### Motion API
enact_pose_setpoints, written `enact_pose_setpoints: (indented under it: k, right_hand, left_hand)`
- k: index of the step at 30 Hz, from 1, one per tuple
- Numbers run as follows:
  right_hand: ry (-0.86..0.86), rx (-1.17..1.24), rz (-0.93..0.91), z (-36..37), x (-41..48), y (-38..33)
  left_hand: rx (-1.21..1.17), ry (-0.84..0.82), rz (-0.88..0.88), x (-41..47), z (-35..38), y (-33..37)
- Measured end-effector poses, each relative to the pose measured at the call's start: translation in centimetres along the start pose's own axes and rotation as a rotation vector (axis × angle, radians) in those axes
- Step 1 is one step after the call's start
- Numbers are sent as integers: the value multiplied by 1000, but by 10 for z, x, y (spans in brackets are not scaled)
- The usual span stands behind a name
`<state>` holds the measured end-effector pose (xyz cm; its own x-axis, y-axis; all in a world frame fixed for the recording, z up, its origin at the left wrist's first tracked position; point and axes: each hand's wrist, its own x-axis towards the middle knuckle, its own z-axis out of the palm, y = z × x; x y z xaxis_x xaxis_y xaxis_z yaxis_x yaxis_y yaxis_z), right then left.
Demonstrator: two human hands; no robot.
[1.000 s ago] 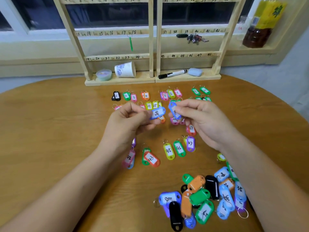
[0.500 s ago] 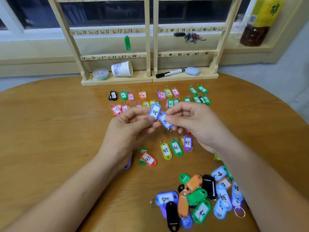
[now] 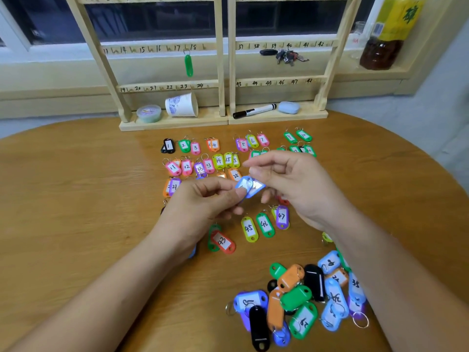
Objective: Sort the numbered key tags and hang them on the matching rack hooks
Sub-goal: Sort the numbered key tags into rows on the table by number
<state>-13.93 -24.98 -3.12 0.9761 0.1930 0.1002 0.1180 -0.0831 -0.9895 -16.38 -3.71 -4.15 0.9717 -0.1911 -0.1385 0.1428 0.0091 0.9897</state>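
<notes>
Pinching the overlapping blue tags [image 3: 250, 187] by their near-left end, the left hand [image 3: 203, 207] is holding them above the middle of the bench [image 3: 76, 199]. The right hand [image 3: 299, 184] is curling against their far side, honestly can't tell if it's gripping. Their numbers are blurring out. The rack [image 3: 223, 72] is getting cut off up top, and the near-right pile [image 3: 295, 297] is hiding most labels.

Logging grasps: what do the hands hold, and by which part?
The left hand pinches two blue key tags by their near-left ends. The right hand is at their far edge; whether it grips cannot be told.
</notes>
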Motion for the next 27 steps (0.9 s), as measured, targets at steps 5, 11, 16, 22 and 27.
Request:
enact_pose_setpoints:
  k: [5, 11, 16, 22, 27]
  right_hand:
    - [38, 134, 9, 6, 0, -3]
    - [39, 116, 44, 8, -4, -8]
    - [0, -27, 7, 15, -4, -1]
    - [-9, -55, -27, 17, -4, 4]
    - [-82, -72, -3, 15, -5, 2]
  left_hand:
    - [-38, 14, -9, 1, 1, 0]
    - [-160, 88, 22, -1, 2, 5]
    - [-148, 64, 42, -2, 1, 3]
    - [56, 4, 46, -3, -2, 6]
    - [255, -62, 87, -6, -5, 15]
